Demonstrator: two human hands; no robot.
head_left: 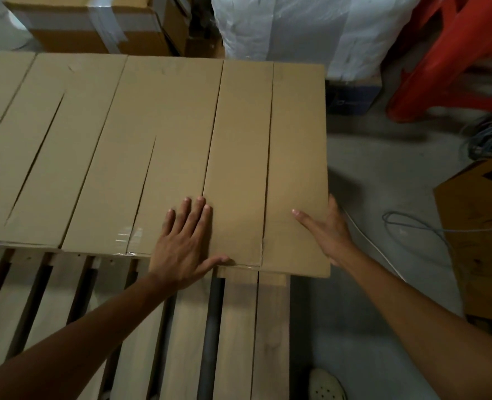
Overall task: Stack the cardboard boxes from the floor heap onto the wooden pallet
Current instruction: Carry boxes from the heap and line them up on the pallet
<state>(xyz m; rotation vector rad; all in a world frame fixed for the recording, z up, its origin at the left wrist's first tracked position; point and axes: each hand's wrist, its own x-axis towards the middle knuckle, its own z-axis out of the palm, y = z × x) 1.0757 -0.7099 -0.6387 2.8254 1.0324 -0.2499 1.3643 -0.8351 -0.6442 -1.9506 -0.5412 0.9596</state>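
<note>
Cardboard boxes (94,145) lie side by side on the wooden pallet (239,327). The left hand (181,249) presses flat, fingers straight, on the rightmost box (267,154); the right hand (325,235), also uncurled, braces its side. That box overhangs the pallet's edge and could tip off. Loose cable (412,223) trails across the concrete floor (383,168).

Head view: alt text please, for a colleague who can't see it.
A row of cardboard boxes lies on the wooden pallet. The left hand rests flat on their tops; the right hand is against the end box's right edge.
</note>
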